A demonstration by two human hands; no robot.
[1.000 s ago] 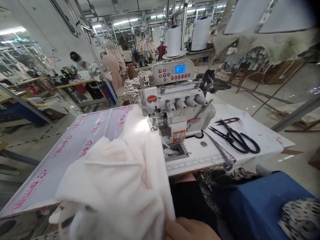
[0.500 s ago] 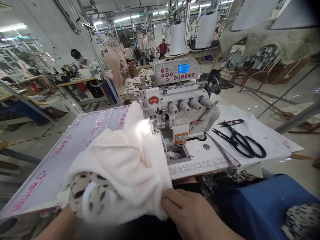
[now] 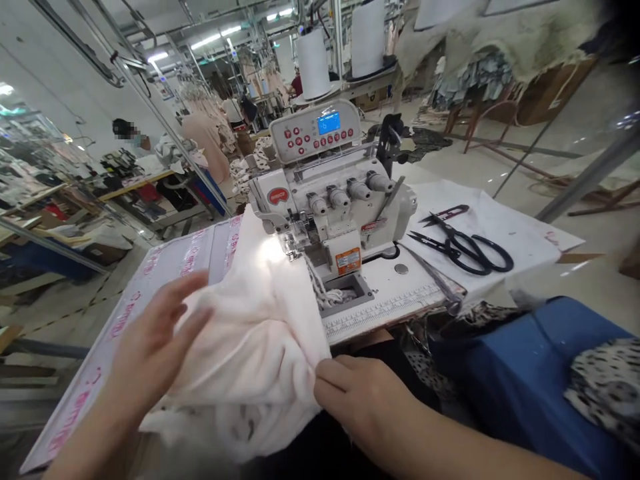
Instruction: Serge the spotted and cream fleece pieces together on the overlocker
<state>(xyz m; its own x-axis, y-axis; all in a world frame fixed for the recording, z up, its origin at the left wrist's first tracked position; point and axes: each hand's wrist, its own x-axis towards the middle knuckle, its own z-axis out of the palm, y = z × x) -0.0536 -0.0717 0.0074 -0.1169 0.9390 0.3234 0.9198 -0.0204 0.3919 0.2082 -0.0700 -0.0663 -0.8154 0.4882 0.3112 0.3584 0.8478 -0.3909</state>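
Observation:
A fluffy white piece of fabric (image 3: 250, 333) lies bunched at the front of a white overlock sewing machine (image 3: 330, 193). Its far end reaches the lit needle and presser foot area (image 3: 293, 247). My right hand (image 3: 360, 400) pinches the near right edge of the fabric. Above the fabric's left side is my left hand (image 3: 155, 340), fingers apart and holding nothing; whether its fingertips touch the cloth I cannot tell. Part of a dark-spotted side of the fabric shows at the bottom, blurred.
Black scissors (image 3: 465, 250) and thread snips (image 3: 450, 215) lie on the white covering right of the machine. A blue cloth-covered box (image 3: 545, 373) with spotted fabric (image 3: 607, 390) stands at lower right. Thread cones (image 3: 313, 63) rise behind. A person (image 3: 133, 140) sits at another table.
My left hand has come up from beneath the fabric to above its left side, with fingers spread. My right hand keeps its pinch on the edge. The camera view has shifted right.

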